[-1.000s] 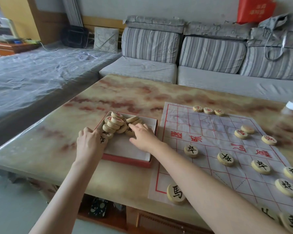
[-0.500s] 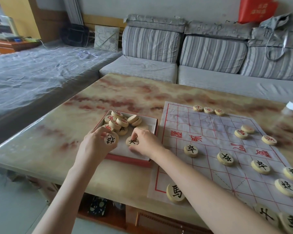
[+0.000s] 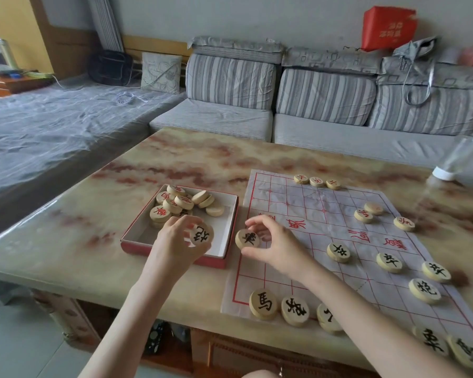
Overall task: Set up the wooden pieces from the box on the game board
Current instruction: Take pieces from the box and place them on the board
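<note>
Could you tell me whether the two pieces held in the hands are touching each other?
Apart. In the head view the left hand grips the left piece, the right hand the right piece, with the box wall visible in the gap between.

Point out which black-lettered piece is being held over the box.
The one pinched in the left hand: this piece hangs above the box. The right hand holds the other piece at the board's edge.

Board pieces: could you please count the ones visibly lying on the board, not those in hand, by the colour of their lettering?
Black-lettered pieces: 9
Red-lettered pieces: 5
Piece with lettering too faint to tell: 1
Total: 15
</note>
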Action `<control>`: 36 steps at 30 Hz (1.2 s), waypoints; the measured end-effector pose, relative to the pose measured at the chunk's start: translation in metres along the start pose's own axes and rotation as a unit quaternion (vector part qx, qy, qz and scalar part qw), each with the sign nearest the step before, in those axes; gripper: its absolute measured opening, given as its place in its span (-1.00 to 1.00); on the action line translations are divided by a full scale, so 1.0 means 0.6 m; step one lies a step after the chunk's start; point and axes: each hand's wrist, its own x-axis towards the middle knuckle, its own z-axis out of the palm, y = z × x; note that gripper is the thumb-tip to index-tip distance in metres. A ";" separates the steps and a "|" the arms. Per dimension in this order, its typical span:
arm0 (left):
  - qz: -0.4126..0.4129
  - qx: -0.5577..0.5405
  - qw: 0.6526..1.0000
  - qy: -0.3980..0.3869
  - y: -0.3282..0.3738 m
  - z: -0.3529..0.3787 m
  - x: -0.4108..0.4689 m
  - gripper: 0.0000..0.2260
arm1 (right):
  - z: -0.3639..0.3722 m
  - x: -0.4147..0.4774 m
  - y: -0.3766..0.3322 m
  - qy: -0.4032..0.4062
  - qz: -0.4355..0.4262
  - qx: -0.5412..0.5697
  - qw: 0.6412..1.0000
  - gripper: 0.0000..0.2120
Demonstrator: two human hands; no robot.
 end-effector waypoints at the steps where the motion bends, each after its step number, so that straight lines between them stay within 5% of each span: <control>1: 0.001 -0.003 1.000 -0.002 0.003 0.002 -0.002 -0.65 | -0.002 -0.017 0.002 -0.006 0.001 -0.003 1.000 -0.56; 11: 0.008 -0.012 1.000 -0.001 0.026 0.003 -0.025 -0.62 | 0.033 -0.106 -0.003 -0.087 0.015 -0.014 0.996 -0.52; 22: -0.006 -0.032 0.999 0.002 0.020 -0.001 -0.040 -0.62 | 0.069 -0.121 0.001 -0.065 -0.057 -0.145 0.986 -0.48; 30: -0.001 -0.028 1.000 -0.005 0.023 0.009 -0.035 -0.62 | 0.064 -0.120 0.017 -0.032 -0.067 -0.101 0.992 -0.44; 36: 0.067 -0.011 0.996 -0.050 0.055 0.043 -0.026 -0.66 | -0.001 -0.113 0.051 0.061 0.002 0.018 0.998 -0.72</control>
